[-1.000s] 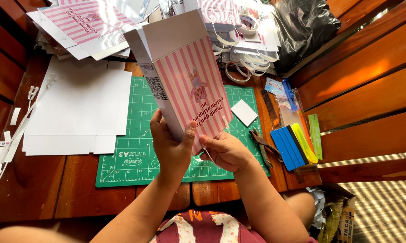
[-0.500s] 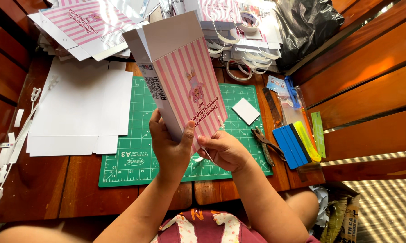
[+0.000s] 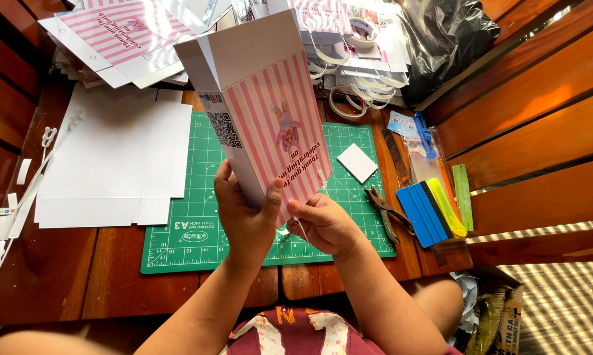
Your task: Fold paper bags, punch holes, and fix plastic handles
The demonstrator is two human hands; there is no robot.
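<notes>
1. Head camera looked down at a pink striped paper box [image 3: 270, 125], held up over the green cutting mat [image 3: 197, 223].
2. Left hand [image 3: 244, 213] was closed around its bottom edge.
3. Right hand [image 3: 322, 223] pinched a thin white strip [image 3: 301, 227] just beside the box.
4. White paper sheets [image 3: 112, 158] lay on the left.
5. Pliers [image 3: 385, 210] and a blue scraper [image 3: 420, 213] lay on the right, well apart from the hands
</notes>
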